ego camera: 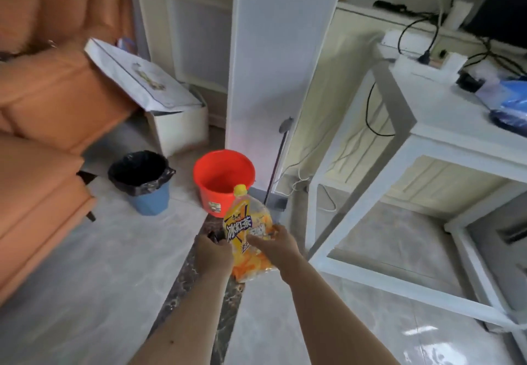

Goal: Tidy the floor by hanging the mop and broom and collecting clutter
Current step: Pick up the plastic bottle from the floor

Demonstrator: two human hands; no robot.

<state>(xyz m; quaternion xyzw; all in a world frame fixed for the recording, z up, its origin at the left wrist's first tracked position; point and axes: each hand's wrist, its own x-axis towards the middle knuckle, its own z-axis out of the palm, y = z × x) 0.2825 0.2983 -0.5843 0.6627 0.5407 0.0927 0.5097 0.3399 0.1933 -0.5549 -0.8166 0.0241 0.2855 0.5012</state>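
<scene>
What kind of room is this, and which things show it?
Probably a living room in a home: an orange sofa at the left, a white desk with cables at the right, and a lined bin and red bucket on the tiled floor.

Two bare forearms are seen, with no sleeves worn; the left hand (212,253) and right hand (278,246) are ungloved.

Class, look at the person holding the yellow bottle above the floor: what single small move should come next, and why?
Probably carry the yellow bottle forward and left to drop it into the lined bin. Both the left hand and right hand grip it, it looks crumpled and empty, and the bin stands open beside the red bucket.
</scene>
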